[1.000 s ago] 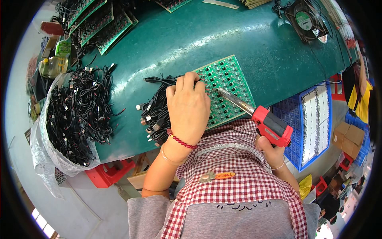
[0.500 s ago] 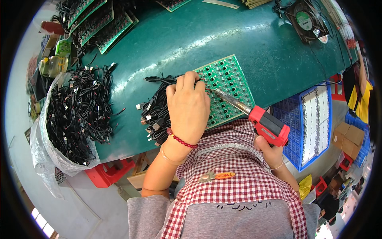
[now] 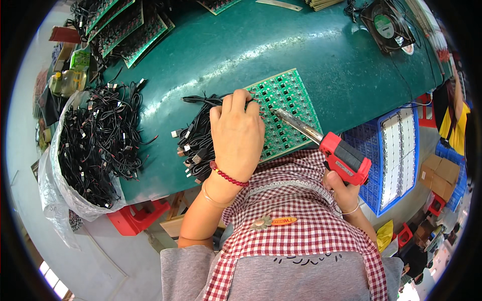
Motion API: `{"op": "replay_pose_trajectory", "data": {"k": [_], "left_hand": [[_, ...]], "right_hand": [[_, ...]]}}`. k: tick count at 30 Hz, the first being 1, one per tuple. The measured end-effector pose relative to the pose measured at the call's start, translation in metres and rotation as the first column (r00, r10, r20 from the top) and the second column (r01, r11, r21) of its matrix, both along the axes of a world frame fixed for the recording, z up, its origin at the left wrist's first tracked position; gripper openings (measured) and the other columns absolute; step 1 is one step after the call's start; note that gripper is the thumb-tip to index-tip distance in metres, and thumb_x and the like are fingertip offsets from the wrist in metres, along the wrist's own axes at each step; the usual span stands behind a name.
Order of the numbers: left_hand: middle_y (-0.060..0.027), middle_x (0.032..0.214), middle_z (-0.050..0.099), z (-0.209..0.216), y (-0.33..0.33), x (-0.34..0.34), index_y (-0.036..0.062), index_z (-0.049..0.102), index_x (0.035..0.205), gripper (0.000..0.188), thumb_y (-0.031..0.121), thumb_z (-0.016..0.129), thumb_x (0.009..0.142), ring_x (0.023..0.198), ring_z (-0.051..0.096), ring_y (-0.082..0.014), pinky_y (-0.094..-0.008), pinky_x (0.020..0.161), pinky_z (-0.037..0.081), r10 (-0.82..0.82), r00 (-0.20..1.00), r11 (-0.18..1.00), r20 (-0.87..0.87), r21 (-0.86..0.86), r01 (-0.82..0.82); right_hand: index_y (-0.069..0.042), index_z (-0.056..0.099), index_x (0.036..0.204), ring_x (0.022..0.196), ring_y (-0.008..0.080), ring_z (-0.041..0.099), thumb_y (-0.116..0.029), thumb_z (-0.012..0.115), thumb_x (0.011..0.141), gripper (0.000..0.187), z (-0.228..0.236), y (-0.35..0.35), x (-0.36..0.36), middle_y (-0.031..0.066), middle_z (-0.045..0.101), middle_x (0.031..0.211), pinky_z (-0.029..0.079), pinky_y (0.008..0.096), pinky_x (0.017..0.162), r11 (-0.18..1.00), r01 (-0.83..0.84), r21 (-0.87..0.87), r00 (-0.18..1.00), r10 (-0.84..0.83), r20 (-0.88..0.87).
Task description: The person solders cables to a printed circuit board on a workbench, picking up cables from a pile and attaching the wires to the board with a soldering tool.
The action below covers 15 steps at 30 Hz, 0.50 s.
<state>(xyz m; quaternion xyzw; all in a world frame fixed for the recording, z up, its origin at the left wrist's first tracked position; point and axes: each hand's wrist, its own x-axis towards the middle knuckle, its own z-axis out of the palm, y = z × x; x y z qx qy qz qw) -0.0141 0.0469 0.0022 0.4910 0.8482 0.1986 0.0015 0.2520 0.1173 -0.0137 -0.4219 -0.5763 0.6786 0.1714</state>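
Head view, the only one, looks down on a green worktop [image 3: 351, 65] where the left hand [image 3: 237, 135] lies palm-down over the near left part of a green circuit panel [image 3: 291, 108], its fingers pressing black cable ends against the board, so its grip is closed down on the cable rather than wrapped about it. A bundle of black cables with plugs [image 3: 196, 140] fans out from under that hand toward the left. The right hand [image 3: 344, 188] is wrapped firmly about the handle of a red soldering gun [image 3: 344, 160], whose metal barrel slants up and left so that the tip meets the panel just beside the left fingertips. Against the pictures of a second and half a second ago, very little has shifted: the left hand sits on the same spot of the panel, and the gun has crept only slightly, its tip holding to the same area near the fingers. That steadiness suggests, as a judgement, that one joint is being heated and held while it sets, with neither hand ready to let go. Farther left, a clear bag of black cables [image 3: 95, 150] hangs at the worktop's edge; more green panels [image 3: 125, 27] lie stacked at the far left; a small fan [image 3: 386, 27] stands at the far right; a blue crate [image 3: 396, 155] with a white sheet sits to the right.
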Motion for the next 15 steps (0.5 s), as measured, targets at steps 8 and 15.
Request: {"op": "replay_pose_trajectory", "data": {"k": [8,15], "left_hand": [[-0.0049,0.100,0.058,-0.0002,-0.0004,-0.0017,0.0019,0.061,0.075,0.004,0.005,0.063,0.075,0.090,0.055,-0.0232,-0.0366,0.074,0.039,-0.010,1.000,0.999,0.028,0.040,0.009],[-0.0048,0.102,0.059,-0.0033,-0.0009,0.0026,0.0024,0.059,0.076,0.006,0.006,0.063,0.074,0.093,0.055,-0.0228,-0.0362,0.075,0.038,0.024,1.000,0.999,0.007,0.047,-0.024]], "right_hand": [[-0.001,0.061,0.113,0.084,0.0105,0.058,-0.011,0.072,0.083,0.033,-0.0016,0.0006,0.0030,0.0028,0.063,0.099,0.048,0.0266,0.074,1.000,0.026,-0.011,0.999,-0.026,-0.023],[0.001,0.055,0.114,0.061,0.0097,0.051,-0.013,0.066,0.087,0.032,-0.0018,-0.0015,0.0028,0.0027,0.056,0.076,0.043,0.0259,0.056,1.000,0.001,0.006,1.000,0.000,-0.028]]}}
